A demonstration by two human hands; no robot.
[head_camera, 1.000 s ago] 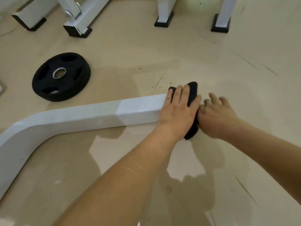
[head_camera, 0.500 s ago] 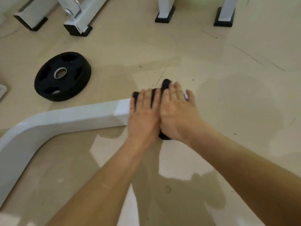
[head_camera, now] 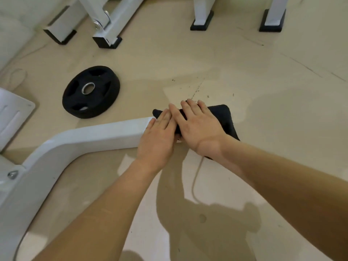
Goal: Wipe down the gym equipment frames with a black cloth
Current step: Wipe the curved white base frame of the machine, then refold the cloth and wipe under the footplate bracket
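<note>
Black cloth (head_camera: 224, 119), soft and limp, is best held under flat palms on the frame (head_camera: 105, 132); left hand (head_camera: 158, 136) and right hand (head_camera: 199, 127) press it, fingers (head_camera: 190, 108) straight.

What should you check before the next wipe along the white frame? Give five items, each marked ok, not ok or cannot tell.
1. The cloth covers the end of the frame: ok.
2. The left hand lies flat, fingers on the cloth: ok.
3. The right hand lies flat on the cloth: ok.
4. The plate lies apart from the frame: ok.
5. The frame is already clean: cannot tell.
</note>
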